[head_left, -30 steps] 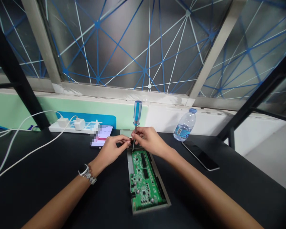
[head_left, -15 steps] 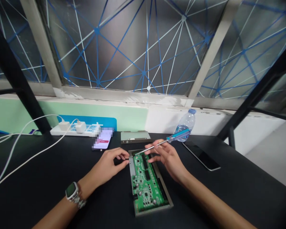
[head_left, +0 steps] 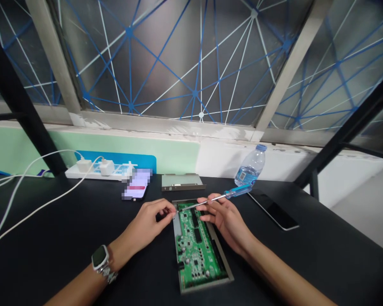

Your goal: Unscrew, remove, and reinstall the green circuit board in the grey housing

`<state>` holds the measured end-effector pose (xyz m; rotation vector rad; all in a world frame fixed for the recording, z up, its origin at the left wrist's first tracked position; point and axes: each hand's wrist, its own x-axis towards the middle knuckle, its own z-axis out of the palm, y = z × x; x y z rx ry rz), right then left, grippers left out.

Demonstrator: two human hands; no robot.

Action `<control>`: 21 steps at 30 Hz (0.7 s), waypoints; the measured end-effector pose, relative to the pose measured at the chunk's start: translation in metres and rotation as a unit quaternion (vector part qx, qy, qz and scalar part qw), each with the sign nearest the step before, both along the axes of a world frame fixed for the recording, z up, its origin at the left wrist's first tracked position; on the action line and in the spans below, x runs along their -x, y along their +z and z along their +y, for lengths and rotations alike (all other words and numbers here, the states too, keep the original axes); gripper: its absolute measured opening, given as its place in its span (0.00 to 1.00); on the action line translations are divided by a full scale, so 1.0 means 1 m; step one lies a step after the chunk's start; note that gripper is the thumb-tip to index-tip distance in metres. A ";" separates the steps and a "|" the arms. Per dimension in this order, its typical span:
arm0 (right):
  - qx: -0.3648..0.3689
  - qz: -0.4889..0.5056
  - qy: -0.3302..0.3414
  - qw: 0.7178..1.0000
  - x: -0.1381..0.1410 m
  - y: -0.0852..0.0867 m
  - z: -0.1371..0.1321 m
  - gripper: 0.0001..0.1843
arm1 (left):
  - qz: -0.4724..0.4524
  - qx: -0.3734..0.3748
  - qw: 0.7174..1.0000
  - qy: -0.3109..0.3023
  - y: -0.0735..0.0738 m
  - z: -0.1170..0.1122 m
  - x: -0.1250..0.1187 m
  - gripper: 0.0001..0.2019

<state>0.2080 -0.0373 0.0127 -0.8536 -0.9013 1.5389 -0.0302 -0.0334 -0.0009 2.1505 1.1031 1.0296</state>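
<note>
A green circuit board (head_left: 196,248) lies in a grey metal tray (head_left: 223,265) on the black table. My right hand (head_left: 225,219) holds a blue-handled screwdriver (head_left: 225,196) by its shaft, nearly level, handle pointing right and tip over the tray's far left corner. My left hand (head_left: 147,225) rests at that corner with fingertips pinched together right at the screwdriver's tip; what they pinch is too small to name. A watch (head_left: 99,257) is on my left wrist.
A grey metal cover (head_left: 182,182) lies beyond the tray. A phone (head_left: 136,188) sits left of it, a dark tablet (head_left: 272,209) and a water bottle (head_left: 250,166) to the right. A white power strip (head_left: 95,168) with white cables (head_left: 28,212) runs along the wall.
The screwdriver went from upright over the tray's far end to nearly level with its handle to the right. My left hand stayed pinched by the tip, and the view shifted slightly.
</note>
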 end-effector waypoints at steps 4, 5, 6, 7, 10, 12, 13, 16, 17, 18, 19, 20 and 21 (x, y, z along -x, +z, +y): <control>0.009 0.000 0.004 1.000 -0.001 -0.001 0.001 0.13 | -0.003 -0.002 1.000 -0.007 0.000 0.000 -0.001 0.06; 0.013 -0.002 0.005 1.000 -0.001 -0.001 0.002 0.12 | -0.002 -0.003 1.000 -0.007 0.001 -0.001 -0.001 0.06; 0.018 -0.004 0.005 1.000 -0.001 -0.001 0.002 0.12 | 0.001 -0.002 1.000 -0.008 0.001 -0.002 -0.001 0.06; 0.022 -0.007 0.006 1.000 -0.001 -0.001 0.002 0.12 | 0.005 0.000 1.000 -0.007 0.002 -0.003 -0.002 0.06; 0.031 -0.017 0.006 0.999 -0.001 0.000 0.002 0.12 | 0.015 0.016 1.000 -0.003 0.003 -0.008 -0.003 0.06; 0.030 -0.021 0.011 0.999 -0.002 0.000 0.001 0.12 | 0.020 0.024 1.000 -0.002 0.003 -0.012 -0.004 0.06; 0.029 -0.023 0.015 0.999 -0.002 0.000 0.000 0.12 | 0.025 0.023 0.999 -0.001 0.003 -0.013 -0.004 0.06; 0.025 -0.026 0.026 0.999 -0.003 0.001 0.000 0.11 | 0.049 -0.001 0.999 0.004 0.002 -0.016 -0.005 0.06; 0.023 -0.026 0.029 0.999 -0.003 0.001 -0.001 0.11 | 0.060 -0.016 0.998 0.007 0.002 -0.016 -0.006 0.06; 0.021 -0.025 0.031 0.999 -0.003 0.002 -0.001 0.11 | 0.074 -0.034 0.997 0.011 0.002 -0.016 -0.006 0.06; 0.019 -0.024 0.032 0.999 -0.003 0.002 -0.001 0.11 | 0.089 -0.055 0.994 0.015 0.002 -0.015 -0.007 0.06; 0.019 -0.022 0.032 0.999 -0.002 0.002 -0.001 0.11 | 0.103 -0.077 0.992 0.019 0.001 -0.015 -0.007 0.05; 0.018 -0.020 0.031 0.999 -0.002 0.002 -0.002 0.11 | 0.114 -0.099 0.988 0.021 0.002 -0.014 -0.007 0.05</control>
